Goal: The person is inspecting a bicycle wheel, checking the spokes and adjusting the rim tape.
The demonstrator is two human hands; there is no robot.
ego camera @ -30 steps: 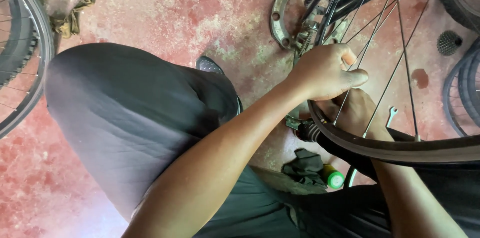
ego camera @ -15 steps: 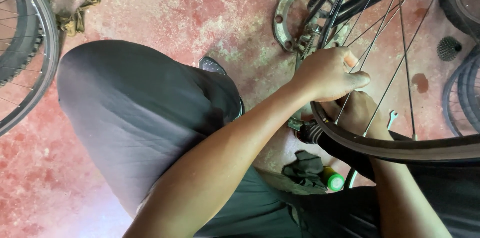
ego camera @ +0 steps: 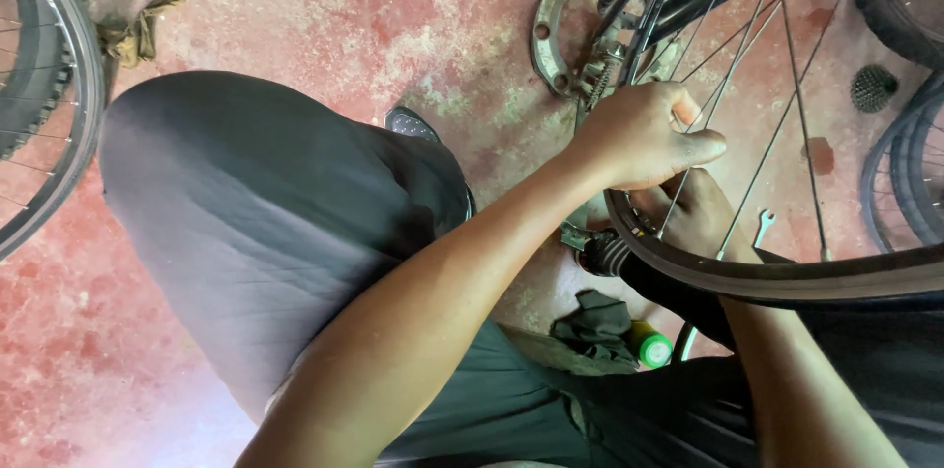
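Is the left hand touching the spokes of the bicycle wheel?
Touching. The head view shows the left hand closed around a spoke, thumb pressed against it.

Thin bright steel spokes [ego camera: 798,104], glossy; black rubber bicycle tyre [ego camera: 787,276], matt sheen. Worn red concrete floor [ego camera: 324,16], rough, patchy. Dull grey metal ring [ego camera: 551,26].

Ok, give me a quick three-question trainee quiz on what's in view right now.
1. True or false: the left hand is closed among the spokes above the wheel rim.
2. Where is the right hand? A) on the floor B) just below the left hand, at the rim C) on the knee
3. What colour is the cap of the small bottle on the floor?

Key: 1 true; 2 B; 3 green.
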